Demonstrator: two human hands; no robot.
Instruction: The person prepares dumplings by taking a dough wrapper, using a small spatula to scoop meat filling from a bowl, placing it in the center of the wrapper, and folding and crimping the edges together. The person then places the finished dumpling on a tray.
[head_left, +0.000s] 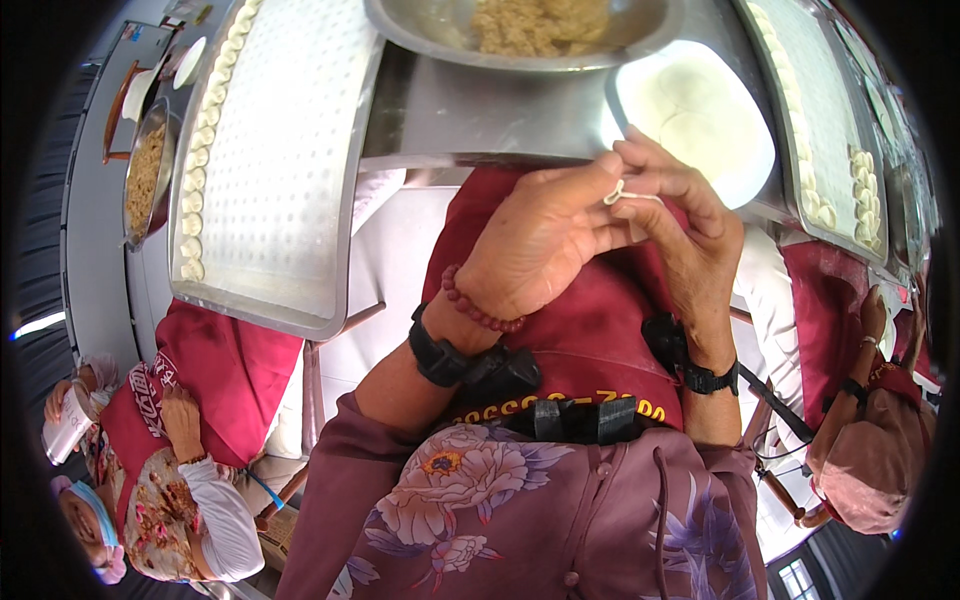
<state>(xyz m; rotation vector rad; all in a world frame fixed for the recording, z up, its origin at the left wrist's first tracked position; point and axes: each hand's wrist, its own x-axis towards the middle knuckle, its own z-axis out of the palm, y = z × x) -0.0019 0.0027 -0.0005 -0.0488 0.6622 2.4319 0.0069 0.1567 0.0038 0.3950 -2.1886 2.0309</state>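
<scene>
Over the red apron, my left hand (540, 232), with a red bead bracelet at its wrist, and my right hand (679, 199) meet. Between their fingertips is a small piece of folded white dough wrapper (619, 196), seen nearly edge-on. Part of it is hidden by the fingers, so whether it holds filling does not show. Just beyond the right hand lies a white plate with round dough wrappers (690, 112). A steel bowl (525, 61) of brown minced filling (540, 26) stands at the top middle. Black straps circle both wrists.
At left, a perforated metal tray (277, 165) bears a row of folded dumplings (198, 180) along its far left side. Another tray (821, 112) with dumplings stands at right. A second filling bowl (150, 176) is at far left. One person in an apron sits on each side.
</scene>
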